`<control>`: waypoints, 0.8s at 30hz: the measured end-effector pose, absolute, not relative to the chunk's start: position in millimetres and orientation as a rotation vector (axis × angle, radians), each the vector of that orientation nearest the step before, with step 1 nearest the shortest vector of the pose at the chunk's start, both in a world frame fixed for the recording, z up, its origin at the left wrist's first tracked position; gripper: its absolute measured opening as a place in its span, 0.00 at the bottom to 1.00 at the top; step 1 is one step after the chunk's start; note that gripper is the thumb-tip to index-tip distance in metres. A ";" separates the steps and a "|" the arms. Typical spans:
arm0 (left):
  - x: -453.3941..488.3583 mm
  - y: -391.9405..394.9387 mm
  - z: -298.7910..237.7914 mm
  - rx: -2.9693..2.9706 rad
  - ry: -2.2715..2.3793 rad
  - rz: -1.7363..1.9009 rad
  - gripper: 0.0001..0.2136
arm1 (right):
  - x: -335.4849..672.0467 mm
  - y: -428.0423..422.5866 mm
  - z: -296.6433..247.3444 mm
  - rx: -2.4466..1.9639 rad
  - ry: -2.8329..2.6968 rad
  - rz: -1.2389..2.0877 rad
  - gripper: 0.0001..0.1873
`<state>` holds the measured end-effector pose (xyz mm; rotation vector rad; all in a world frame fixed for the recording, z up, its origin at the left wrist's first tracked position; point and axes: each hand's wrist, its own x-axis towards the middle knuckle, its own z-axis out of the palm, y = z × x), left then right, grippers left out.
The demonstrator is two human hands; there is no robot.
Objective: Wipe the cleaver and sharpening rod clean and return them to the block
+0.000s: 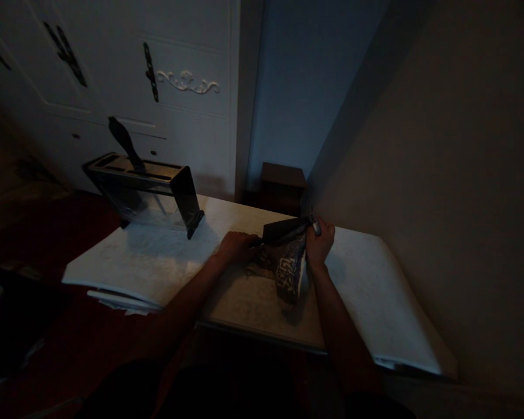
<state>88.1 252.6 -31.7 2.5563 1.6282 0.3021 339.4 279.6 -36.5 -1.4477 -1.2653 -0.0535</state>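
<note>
Across the middle lies a dark knife, held roughly level above the table, its wide blade running to the right. My left hand is closed around its handle end. A dark cloth with a pale pattern hangs below the blade. My right hand grips this cloth near the blade's far end, with a bunched bit of it poking out by the fingers. The dim light hides whether the right fingers touch the blade itself.
A knife block with clear sides and one black-handled knife in it stands at the table's left. The white-covered table meets a wall on the right. Behind are a white wardrobe and a small brown box.
</note>
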 end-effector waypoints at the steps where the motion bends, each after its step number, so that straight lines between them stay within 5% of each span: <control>1: 87.8 253.1 -32.7 2.547 1.629 0.315 0.18 | 340.8 280.0 -36.8 -1.451 -1.254 -0.044 0.23; 24: 87.4 258.5 -46.1 2.137 1.419 0.856 0.16 | 350.4 285.9 -41.1 -1.417 -1.095 0.320 0.18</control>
